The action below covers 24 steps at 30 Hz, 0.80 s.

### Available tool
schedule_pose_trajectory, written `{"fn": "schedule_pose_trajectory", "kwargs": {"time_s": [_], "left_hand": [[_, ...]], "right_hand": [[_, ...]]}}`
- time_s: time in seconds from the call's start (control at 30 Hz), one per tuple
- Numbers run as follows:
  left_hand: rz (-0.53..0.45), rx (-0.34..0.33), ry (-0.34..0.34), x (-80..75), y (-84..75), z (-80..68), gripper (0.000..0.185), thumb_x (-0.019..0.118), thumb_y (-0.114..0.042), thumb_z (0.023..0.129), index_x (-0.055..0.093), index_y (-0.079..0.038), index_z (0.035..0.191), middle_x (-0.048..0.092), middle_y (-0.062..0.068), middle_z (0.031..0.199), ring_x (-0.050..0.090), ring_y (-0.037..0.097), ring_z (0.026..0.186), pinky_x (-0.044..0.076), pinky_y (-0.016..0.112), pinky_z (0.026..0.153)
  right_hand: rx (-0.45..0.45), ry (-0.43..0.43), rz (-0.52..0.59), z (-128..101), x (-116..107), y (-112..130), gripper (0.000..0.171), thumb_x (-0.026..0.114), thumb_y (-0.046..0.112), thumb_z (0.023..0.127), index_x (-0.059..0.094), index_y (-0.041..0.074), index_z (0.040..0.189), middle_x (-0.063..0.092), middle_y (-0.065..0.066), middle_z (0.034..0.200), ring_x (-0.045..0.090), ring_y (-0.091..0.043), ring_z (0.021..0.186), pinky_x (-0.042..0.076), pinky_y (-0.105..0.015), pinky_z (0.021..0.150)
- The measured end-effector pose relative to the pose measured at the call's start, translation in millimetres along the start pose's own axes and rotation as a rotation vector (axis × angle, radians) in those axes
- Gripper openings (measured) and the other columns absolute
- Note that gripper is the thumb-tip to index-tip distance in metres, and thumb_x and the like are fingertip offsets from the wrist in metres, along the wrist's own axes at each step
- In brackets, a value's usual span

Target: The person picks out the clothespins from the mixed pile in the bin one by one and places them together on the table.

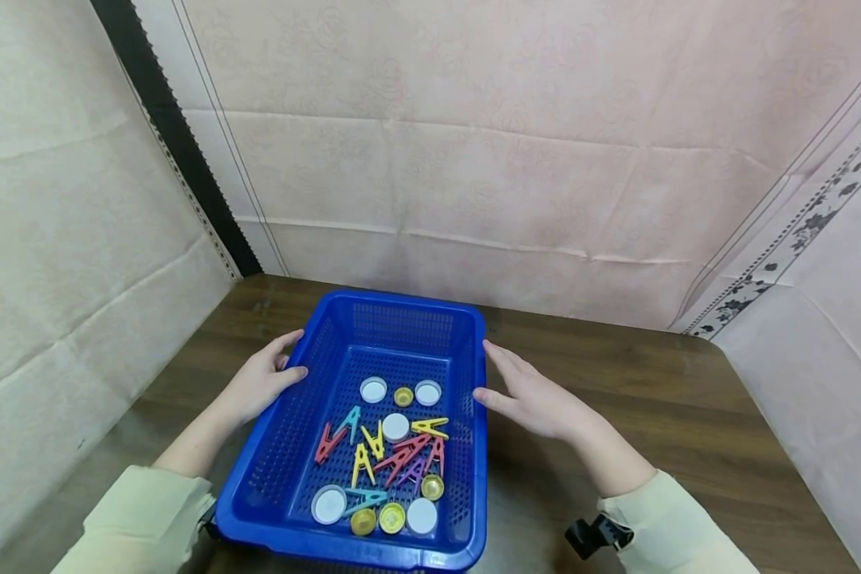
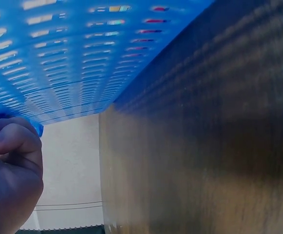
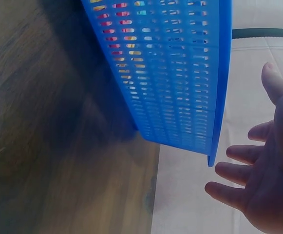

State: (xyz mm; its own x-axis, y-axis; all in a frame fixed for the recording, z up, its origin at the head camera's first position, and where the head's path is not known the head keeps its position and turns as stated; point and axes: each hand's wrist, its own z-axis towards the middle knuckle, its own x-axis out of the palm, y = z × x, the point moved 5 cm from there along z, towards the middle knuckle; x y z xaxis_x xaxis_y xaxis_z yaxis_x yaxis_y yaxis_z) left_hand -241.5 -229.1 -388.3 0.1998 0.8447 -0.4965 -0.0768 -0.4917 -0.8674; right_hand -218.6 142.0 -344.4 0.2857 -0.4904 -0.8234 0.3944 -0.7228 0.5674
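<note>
One of the hands [image 2: 15, 168] (fingers curled) at a slotted blue basket [image 2: 75, 66]; brown tabletop [image 2: 199, 151]

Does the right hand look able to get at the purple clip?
Likely yes: the right hand is free and the basket uncovered, though its side wall intervenes and red clips crowd the purple clip.

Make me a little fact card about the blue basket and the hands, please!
Basket: blue plastic, with holes, on the brown wooden table
Left hand: grips the basket's left side
Right hand: fingers straight, beside the basket's right side
Clothespins: red, yellow, teal and purple, inside
White discs: five, inside
Gold discs: four, inside
</note>
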Motion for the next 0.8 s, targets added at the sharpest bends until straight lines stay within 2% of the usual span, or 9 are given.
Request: {"fn": "schedule_pose_trajectory", "kwargs": {"time_s": [0.23,0.4,0.57,0.8], "left_hand": [[0.013,0.003,0.002,3.1,1.3,2.0,0.069,0.055,-0.022,0.094,0.018,-0.008,0.150,0.060,0.020,0.096,0.066,0.024,0.066,0.055,0.038,0.054],[0.049,0.019,-0.014,0.1,1.2,1.9,0.068,0.055,-0.022,0.094,0.019,-0.007,0.150,0.060,0.022,0.100,0.066,0.022,0.066,0.055,0.036,0.054],[0.043,0.023,-0.013,-1.0,1.3,1.3,0.068,0.055,-0.022,0.094,0.019,-0.005,0.149,0.061,0.020,0.096,0.066,0.023,0.064,0.055,0.037,0.052],[0.026,0.014,-0.019,-0.9,3.0,1.7,0.069,0.056,-0.023,0.094,0.019,-0.005,0.149,0.061,0.019,0.093,0.066,0.024,0.064,0.055,0.037,0.052]], "right_hand": [[-0.039,0.023,0.015,4,2,11,0.085,0.051,0.054,0.090,0.012,0.010,0.151,0.014,-0.010,0.155,0.016,-0.029,0.140,0.024,-0.053,0.107],[-0.082,0.044,0.027,14,4,29,0.082,0.053,0.050,0.090,0.013,0.012,0.151,0.016,-0.010,0.155,0.017,-0.030,0.140,0.025,-0.053,0.106],[-0.121,0.063,-0.006,22,8,45,0.080,0.053,0.051,0.090,0.017,0.014,0.151,0.019,-0.007,0.154,0.018,-0.028,0.140,0.024,-0.052,0.108],[-0.174,0.076,0.003,27,15,55,0.081,0.055,0.051,0.089,0.020,0.013,0.150,0.026,-0.008,0.151,0.040,-0.025,0.129,0.035,-0.047,0.103]]}}
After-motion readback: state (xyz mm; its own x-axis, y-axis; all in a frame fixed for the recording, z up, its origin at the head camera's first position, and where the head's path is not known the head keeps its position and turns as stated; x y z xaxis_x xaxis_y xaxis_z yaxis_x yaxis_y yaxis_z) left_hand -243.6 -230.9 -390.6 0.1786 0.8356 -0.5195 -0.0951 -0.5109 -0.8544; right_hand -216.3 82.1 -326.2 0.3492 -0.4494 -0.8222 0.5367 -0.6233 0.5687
